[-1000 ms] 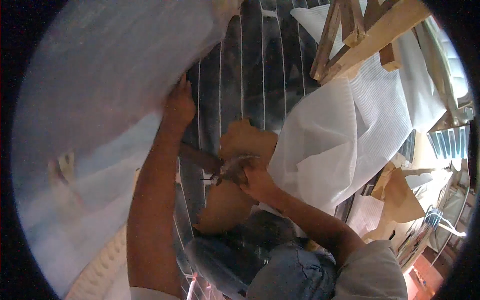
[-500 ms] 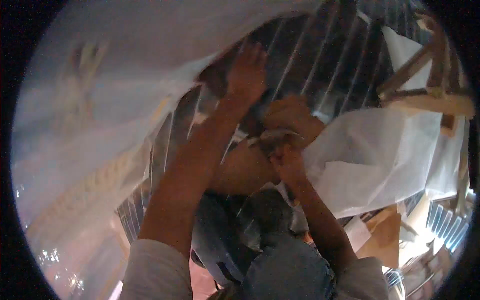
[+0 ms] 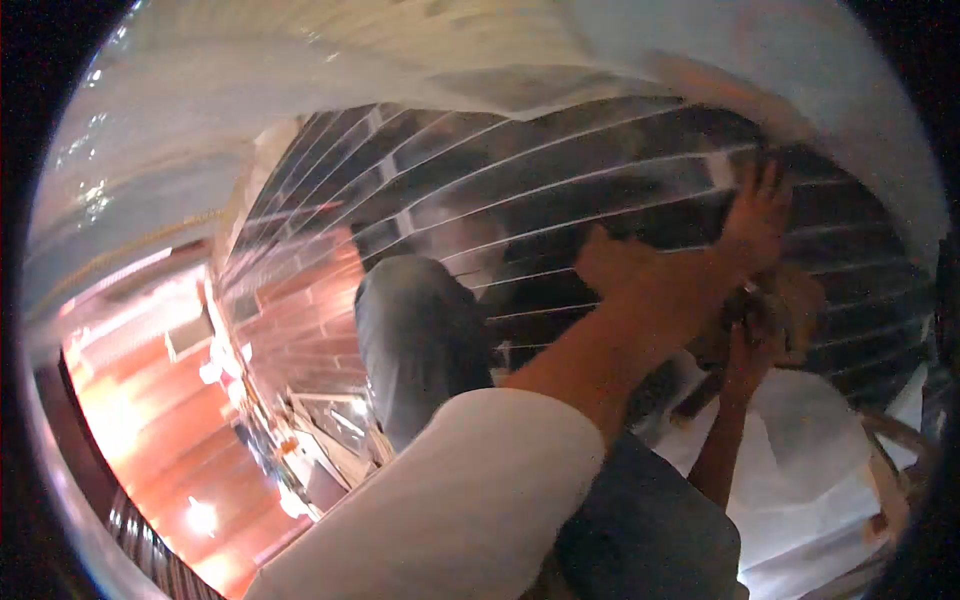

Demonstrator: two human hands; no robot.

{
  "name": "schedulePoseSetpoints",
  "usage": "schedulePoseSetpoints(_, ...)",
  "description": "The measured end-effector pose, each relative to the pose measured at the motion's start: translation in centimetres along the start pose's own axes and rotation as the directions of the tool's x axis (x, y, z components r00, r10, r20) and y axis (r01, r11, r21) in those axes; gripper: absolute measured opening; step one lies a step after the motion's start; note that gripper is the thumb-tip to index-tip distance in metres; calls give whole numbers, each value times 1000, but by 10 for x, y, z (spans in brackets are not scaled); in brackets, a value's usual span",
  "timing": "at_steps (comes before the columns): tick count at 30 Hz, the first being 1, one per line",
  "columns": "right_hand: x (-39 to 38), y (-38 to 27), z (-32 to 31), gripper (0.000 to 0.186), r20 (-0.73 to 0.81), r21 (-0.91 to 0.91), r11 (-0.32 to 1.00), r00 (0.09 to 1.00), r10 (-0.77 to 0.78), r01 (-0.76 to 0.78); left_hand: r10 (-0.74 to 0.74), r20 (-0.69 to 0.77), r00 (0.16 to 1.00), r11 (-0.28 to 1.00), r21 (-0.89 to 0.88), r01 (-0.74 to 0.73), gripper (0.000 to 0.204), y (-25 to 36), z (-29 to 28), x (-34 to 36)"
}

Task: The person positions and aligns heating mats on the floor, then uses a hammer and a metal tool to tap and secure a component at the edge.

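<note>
My left hand (image 3: 755,220) is stretched out over a dark surface with pale parallel lines (image 3: 560,190), its fingers spread and nothing in them. Just below it, my right hand (image 3: 752,348) has its fingers closed around something small and dark, partly hidden and blurred. A brown sheet-like piece (image 3: 803,312) lies beside the right hand, partly behind it. Another brown piece (image 3: 608,258) shows behind my left forearm. Whether the two pieces join cannot be seen.
Pale translucent sheeting (image 3: 300,65) hangs across the far side. White sheet material (image 3: 800,455) lies at the lower right, near a wooden frame (image 3: 895,435). My bent knee (image 3: 415,310) is left of my arms. Brightly lit orange-brown boards (image 3: 150,440) appear far left.
The view has swung left, putting both hands farther right in the picture. My left hand remains spread and my right closed; the brown pieces also appear farther right.
</note>
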State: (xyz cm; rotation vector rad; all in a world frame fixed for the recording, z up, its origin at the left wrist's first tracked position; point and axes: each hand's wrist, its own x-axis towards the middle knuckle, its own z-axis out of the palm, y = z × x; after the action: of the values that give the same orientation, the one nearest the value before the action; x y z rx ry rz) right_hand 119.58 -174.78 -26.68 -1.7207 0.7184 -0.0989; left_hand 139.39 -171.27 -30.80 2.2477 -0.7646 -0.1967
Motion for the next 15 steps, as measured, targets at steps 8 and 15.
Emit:
schedulePoseSetpoints(8,-14,7,40,60,25,-387,921,999,45,-32,41,152,987,912,397,-99,55,-40,-75,-26)
schedulePoseSetpoints(15,-16,-41,75,59,428,-794,582,841,332,174,83,102,991,944,311,-111,54,-80,-91,-50)
